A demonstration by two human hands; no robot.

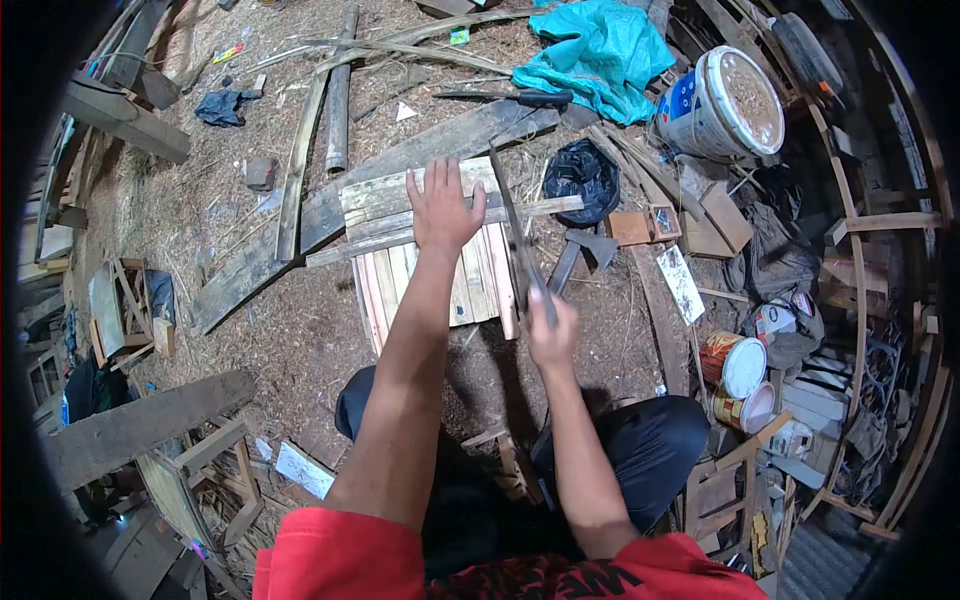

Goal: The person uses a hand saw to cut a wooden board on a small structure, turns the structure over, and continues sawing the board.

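Left hand (446, 208) lies spread on the slatted panel (475, 285); right hand (553, 330) is closed round the saw (517, 228) at the panel's right edge. A crossing strip (548, 206) (its end juts past the blade) reaches the black bag (582, 178). Right of the panel: hatchet (592, 246); farther off, lidded bucket (722, 102).

Pale, rough wood slats (430, 280) under the left fingers (445, 212); beyond them, crinkled, slightly shiny teal plastic sheet (605, 60) and a glossy black plastic bag (580, 180).
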